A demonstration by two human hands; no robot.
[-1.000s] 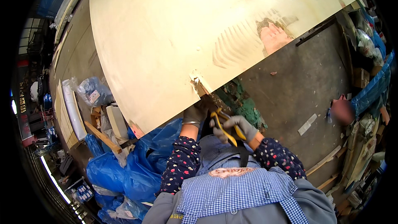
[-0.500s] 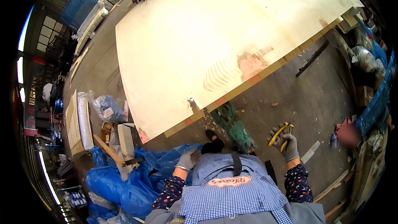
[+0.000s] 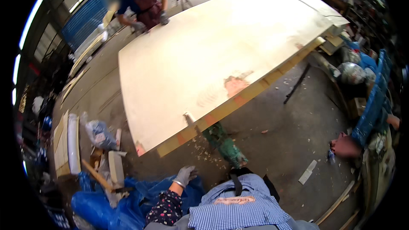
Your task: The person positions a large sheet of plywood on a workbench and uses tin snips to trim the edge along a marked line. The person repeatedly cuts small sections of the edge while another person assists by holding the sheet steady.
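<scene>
My left hand (image 3: 186, 175), in a grey work glove, hangs over the blue plastic sheeting (image 3: 102, 204) at my left side. Its fingers are loosely stretched out and it holds nothing. My right hand is out of view, and so are the yellow-handled pliers it held earlier. In front of me lies a large pale panel (image 3: 191, 68) with a thick yellowish edge. A pink patch (image 3: 236, 86) of damage shows near its right edge. A small notch or torn spot (image 3: 189, 118) marks the near edge. Under that edge a green wrapped support (image 3: 223, 145) slants toward me.
Across the panel a co-worker (image 3: 142, 2) in gloves stands with both hands at its far left edge. Wood strips and a wrapped bundle (image 3: 102, 135) lie to the left. A dark metal leg (image 3: 297, 84) stands below the panel's right side; bags (image 3: 352, 73) and blue sheeting line the right.
My right hand, with the pliers, has gone out of view. My view has tilted up, showing more of the co-worker and the panel's far end. My left hand stays empty.
</scene>
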